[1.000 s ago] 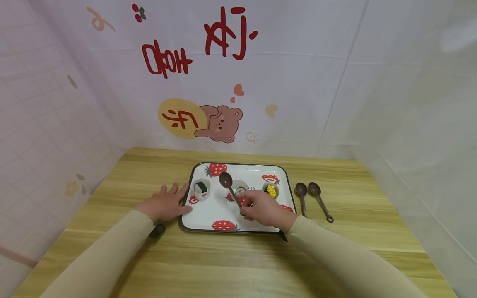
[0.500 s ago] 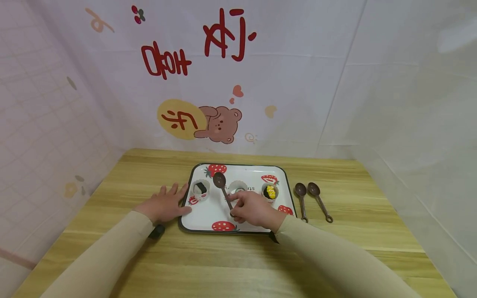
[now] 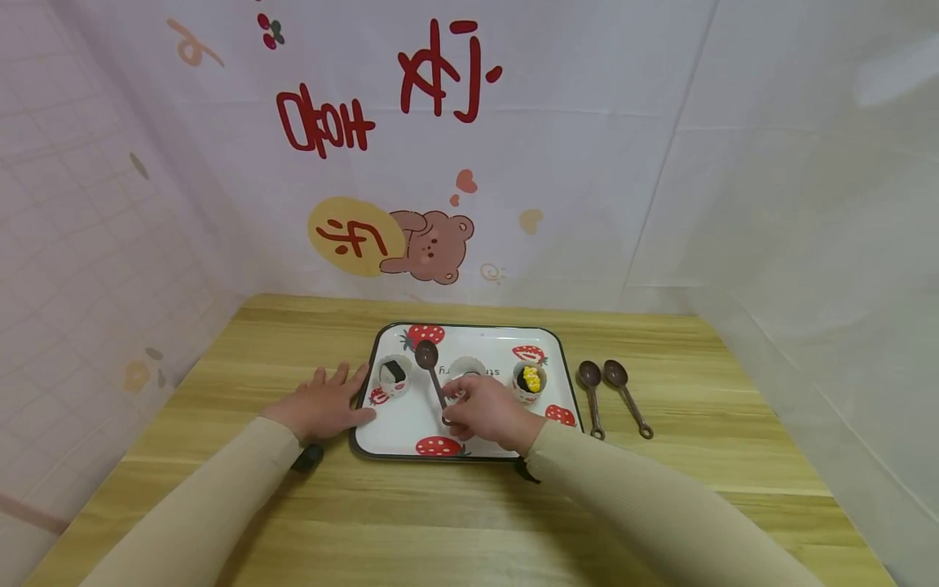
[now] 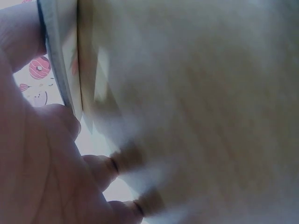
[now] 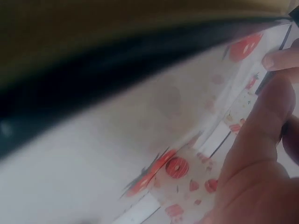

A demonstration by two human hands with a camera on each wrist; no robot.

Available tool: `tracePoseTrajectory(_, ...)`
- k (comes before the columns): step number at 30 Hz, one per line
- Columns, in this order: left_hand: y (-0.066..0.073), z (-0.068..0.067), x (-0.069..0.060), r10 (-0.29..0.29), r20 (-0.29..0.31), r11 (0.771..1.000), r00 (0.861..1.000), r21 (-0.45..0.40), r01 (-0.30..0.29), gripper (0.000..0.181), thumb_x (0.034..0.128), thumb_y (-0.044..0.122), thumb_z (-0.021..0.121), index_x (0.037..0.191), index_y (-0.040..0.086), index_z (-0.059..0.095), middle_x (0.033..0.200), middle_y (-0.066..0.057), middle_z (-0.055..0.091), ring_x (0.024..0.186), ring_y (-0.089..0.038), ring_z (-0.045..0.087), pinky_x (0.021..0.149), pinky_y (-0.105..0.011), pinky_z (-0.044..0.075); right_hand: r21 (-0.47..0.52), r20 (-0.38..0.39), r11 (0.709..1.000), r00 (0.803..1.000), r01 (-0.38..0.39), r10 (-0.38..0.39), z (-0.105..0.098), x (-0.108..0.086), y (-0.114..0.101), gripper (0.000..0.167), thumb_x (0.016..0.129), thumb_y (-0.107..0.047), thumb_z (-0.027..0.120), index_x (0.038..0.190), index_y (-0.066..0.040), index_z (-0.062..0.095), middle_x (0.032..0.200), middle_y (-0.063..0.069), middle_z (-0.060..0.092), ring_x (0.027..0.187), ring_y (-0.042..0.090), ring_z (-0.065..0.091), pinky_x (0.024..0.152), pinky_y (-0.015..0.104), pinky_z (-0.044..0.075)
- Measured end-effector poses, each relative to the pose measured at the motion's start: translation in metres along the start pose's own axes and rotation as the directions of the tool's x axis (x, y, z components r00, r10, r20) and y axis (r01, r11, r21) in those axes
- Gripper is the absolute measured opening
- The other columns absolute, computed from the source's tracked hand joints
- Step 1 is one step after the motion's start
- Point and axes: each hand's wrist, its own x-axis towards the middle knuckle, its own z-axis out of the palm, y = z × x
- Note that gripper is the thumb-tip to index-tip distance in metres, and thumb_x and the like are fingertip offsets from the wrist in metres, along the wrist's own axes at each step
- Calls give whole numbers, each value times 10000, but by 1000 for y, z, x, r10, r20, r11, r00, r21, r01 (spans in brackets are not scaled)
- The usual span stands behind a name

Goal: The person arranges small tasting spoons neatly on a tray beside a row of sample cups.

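My right hand pinches the handle of a dark brown spoon, its bowl pointing away over the strawberry tray. Beside the bowl, a small patterned cup contains a black-and-white piece resembling a rice ball. A middle cup is partly hidden behind the right hand. At the tray's right, another cup has a black piece with yellow topping. With fingers spread, my left hand rests at the tray's left edge, thumb over the rim. The right wrist view shows a donut-print cup near my thumb.
Two more brown spoons, one nearer the tray and one farther right, lie on the wooden table. A white printed cloth stands behind the table, with pale walls at both sides.
My right hand has moved left with the spoon, whose bowl now hangs closer to the left cup. More of the right cup shows. The left hand has stayed at the tray's edge.
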Motion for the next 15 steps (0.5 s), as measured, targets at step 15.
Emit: tracePoseTrajectory(15, 0, -1, 0, -4, 6, 1000, 1000, -15, 4, 1001, 972, 718, 543, 1695, 120, 194, 1713, -331, 162, 1518, -685, 107, 1172, -799, 233, 163, -26, 984, 996, -77, 82, 13, 8, -3, 375, 943, 1, 719, 1312, 34, 662, 896, 153, 756, 681, 143, 727, 703, 338, 655)
